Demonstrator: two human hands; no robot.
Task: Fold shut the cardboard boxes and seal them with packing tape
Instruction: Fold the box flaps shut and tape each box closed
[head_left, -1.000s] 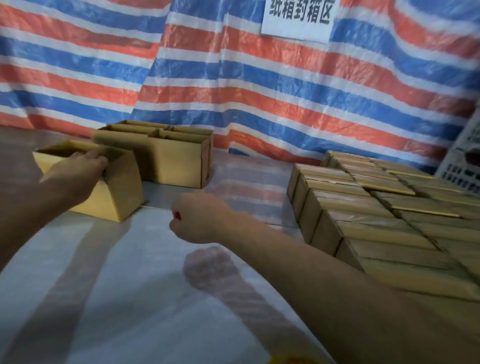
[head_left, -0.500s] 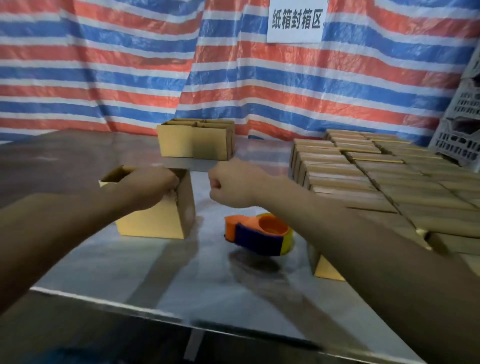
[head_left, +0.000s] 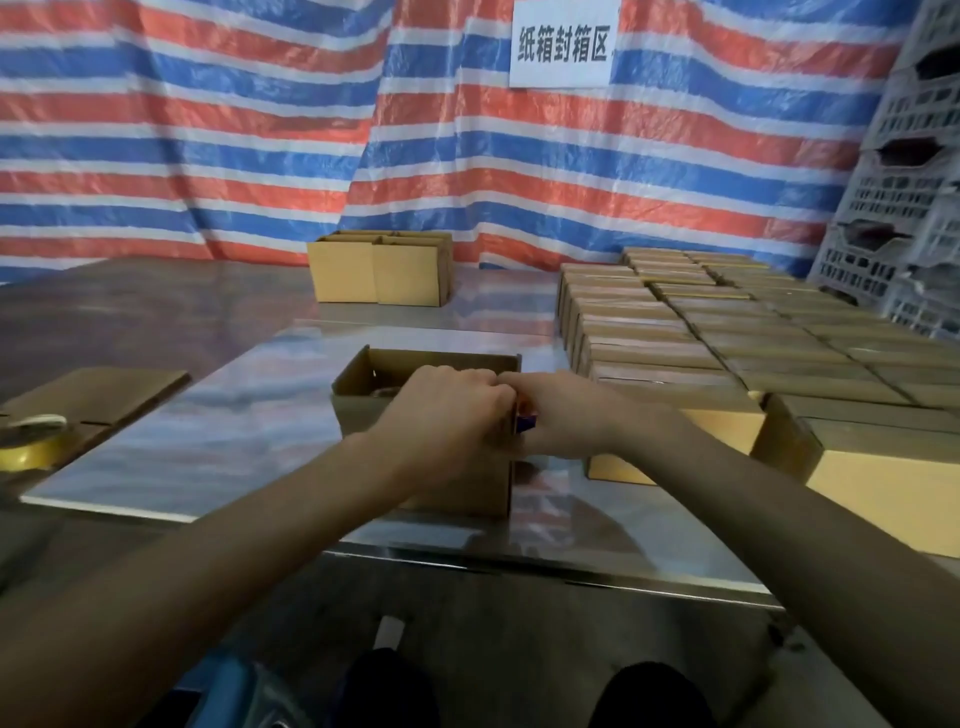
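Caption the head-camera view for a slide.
Left hand and right hand meet over an open brown cardboard box beside rows of closed cardboard boxes.

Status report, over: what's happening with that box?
Left hand curled at open box corner, grip hidden. Right hand holds tape dispenser. Box unsealed. Nothing blocking.

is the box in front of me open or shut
Open: the box still shows its inside walls, and no flap covers the top.
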